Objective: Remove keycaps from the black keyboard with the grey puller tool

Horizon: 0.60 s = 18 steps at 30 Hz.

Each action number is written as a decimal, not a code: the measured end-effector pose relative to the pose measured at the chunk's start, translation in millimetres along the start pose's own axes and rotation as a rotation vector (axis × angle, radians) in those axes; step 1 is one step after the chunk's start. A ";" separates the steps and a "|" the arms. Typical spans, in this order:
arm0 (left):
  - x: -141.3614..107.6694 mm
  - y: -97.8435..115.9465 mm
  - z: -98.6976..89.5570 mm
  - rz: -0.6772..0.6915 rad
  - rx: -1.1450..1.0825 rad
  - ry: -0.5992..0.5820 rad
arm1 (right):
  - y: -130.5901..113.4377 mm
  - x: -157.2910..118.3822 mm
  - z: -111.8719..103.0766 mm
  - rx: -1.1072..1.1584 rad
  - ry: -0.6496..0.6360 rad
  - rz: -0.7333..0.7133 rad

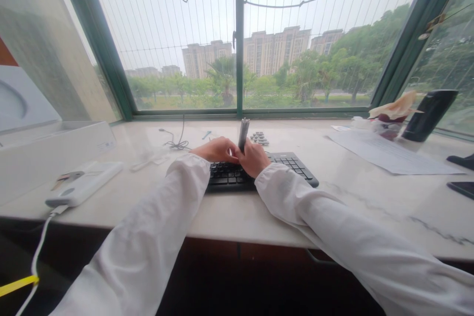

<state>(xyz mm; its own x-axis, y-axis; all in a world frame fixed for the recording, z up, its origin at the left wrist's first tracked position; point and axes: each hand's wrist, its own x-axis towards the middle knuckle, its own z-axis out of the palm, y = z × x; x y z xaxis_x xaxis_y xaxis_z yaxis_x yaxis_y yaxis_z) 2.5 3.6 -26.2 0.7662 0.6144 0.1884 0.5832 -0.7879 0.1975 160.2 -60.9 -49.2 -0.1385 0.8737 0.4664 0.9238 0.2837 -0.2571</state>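
Note:
A black keyboard (231, 185) lies on the pale counter beneath both of my hands. My right hand (255, 157) is closed round a slim dark-grey stick-like tool (243, 133), which stands nearly upright with a lighter, uneven top end; its lower part is hidden by my fingers. My left hand (221, 150) is above the keyboard's left half, thumb and fingers bent together against the right hand. Whatever its fingertips pinch is hidden. Just behind the keyboard, several loose keycaps (259, 138) sit in a small group.
A coiled cable (179, 144) and a small blue item (206, 134) lie behind to the left. A white power strip (85, 182) and a white box (55, 153) stand left. Paper sheets (392, 153) and a black upright object (429, 114) are right. The window (240, 59) closes the back.

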 end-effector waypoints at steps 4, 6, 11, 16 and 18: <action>2.1 -1.2 1.8 -0.007 0.050 0.018 | -3.8 -1.2 -2.0 -0.012 -0.015 0.019; 3.8 -0.8 2.7 -0.004 0.088 0.023 | -4.7 -1.2 -1.9 -0.018 -0.018 0.025; 6.9 1.2 3.7 -0.014 0.167 -0.001 | -4.6 -0.4 -0.1 -0.024 -0.006 0.031; 5.8 4.1 1.8 0.006 0.187 -0.024 | -3.4 0.5 1.6 -0.021 0.018 0.026; 5.1 5.9 0.6 0.008 0.201 -0.038 | -3.4 0.7 1.8 -0.016 0.017 0.030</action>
<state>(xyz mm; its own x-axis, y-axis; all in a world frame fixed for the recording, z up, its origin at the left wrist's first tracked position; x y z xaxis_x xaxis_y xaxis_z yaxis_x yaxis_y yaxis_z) 10.1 2.1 -24.7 0.7785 0.6090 0.1517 0.6162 -0.7876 -0.0004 156.3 -60.5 -49.5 -0.1043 0.8750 0.4728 0.9330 0.2507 -0.2581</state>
